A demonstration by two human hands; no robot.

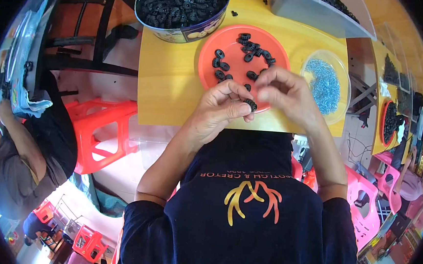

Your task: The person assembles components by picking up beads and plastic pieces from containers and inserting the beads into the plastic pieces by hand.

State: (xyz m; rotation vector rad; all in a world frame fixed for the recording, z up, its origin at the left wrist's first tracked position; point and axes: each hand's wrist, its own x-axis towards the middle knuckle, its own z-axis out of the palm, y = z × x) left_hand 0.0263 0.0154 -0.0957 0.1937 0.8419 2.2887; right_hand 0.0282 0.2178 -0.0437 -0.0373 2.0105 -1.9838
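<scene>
Between the thumb and fingers of my left hand (220,105) is a small black ribbed plastic part (251,105), held over the near edge of an orange-red plate (281,43). Just to its right is my right hand (290,96), fingers bent. Motion smears its fingertips, so I cannot make out whether they hold anything. Several similar black parts (249,46) lie loose on the plate. Right of the plate, a clear round tub (343,99) contains many tiny blue pieces (323,86).
A round tin (198,34) heaped with black parts stands at the table's far left. At the far right is a translucent bin (308,13) of black pieces. Red stool (99,129) and dark metal frame (101,31) are left of the yellow table (166,80); another person (27,168) sits there.
</scene>
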